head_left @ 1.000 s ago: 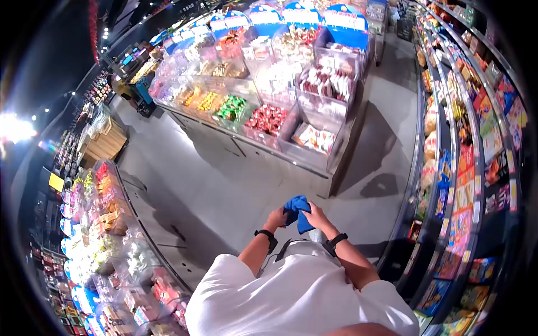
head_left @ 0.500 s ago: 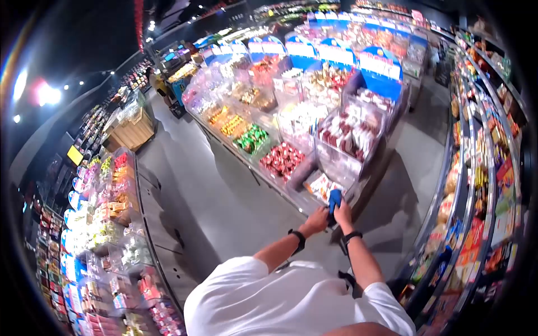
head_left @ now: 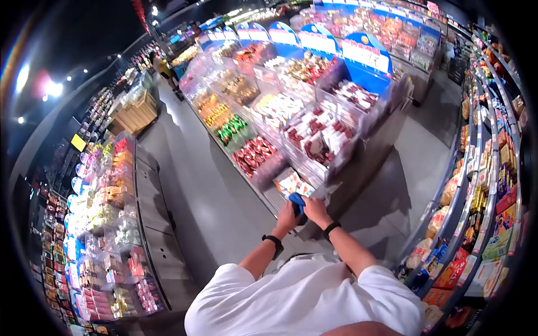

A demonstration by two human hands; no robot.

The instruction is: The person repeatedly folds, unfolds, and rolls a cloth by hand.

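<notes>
A blue cloth (head_left: 297, 205) is bunched between my two hands at the near corner of the candy stand. My left hand (head_left: 287, 218) grips it from the left, fingers closed. From the right, my right hand (head_left: 316, 209) closes on the same cloth. Just beyond them lies a clear bin of white and orange packets (head_left: 292, 182). Further left are bins of red-wrapped candy (head_left: 254, 155) and green-wrapped candy (head_left: 230, 129). A bin of dark red and white packets (head_left: 319, 134) stands behind.
Another candy stand (head_left: 154, 224) runs along the left. Packed shelves (head_left: 476, 213) curve along the right. Grey floor (head_left: 196, 185) shows between the stands. Wooden crates (head_left: 134, 112) stand at the far left, with a person (head_left: 163, 68) near them.
The view has turned and come closer to the central stand. My hands, still holding the blue cloth, have moved from above the floor to the stand's near corner.
</notes>
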